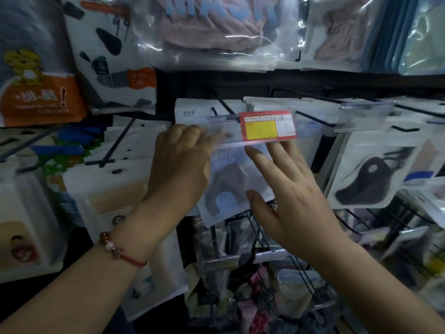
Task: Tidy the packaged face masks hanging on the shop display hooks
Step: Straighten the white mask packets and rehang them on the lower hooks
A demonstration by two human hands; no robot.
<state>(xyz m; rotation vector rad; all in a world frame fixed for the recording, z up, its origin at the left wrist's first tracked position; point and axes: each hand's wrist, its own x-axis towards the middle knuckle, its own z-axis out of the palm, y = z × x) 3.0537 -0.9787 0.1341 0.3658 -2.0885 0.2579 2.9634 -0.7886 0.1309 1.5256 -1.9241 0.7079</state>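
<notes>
A white packet holding a grey face mask (pixel 231 179) hangs on a black hook (pixel 224 109) at the middle of the display. A clear strip with a red and yellow price tag (pixel 267 126) crosses in front of its top. My left hand (pixel 178 162) grips the packet's upper left edge, fingers curled behind the strip. My right hand (pixel 289 189) lies flat against the packet's right side, fingers straight and spread, tips reaching under the price tag.
More mask packets hang all around: a stack of white packets (pixel 115 174) at left, a black mask packet (pixel 368 179) at right, a pink mask bag (pixel 216 32) above. Wire hooks (pixel 313 116) jut forward. Lower racks (pixel 265 256) hold darker packets.
</notes>
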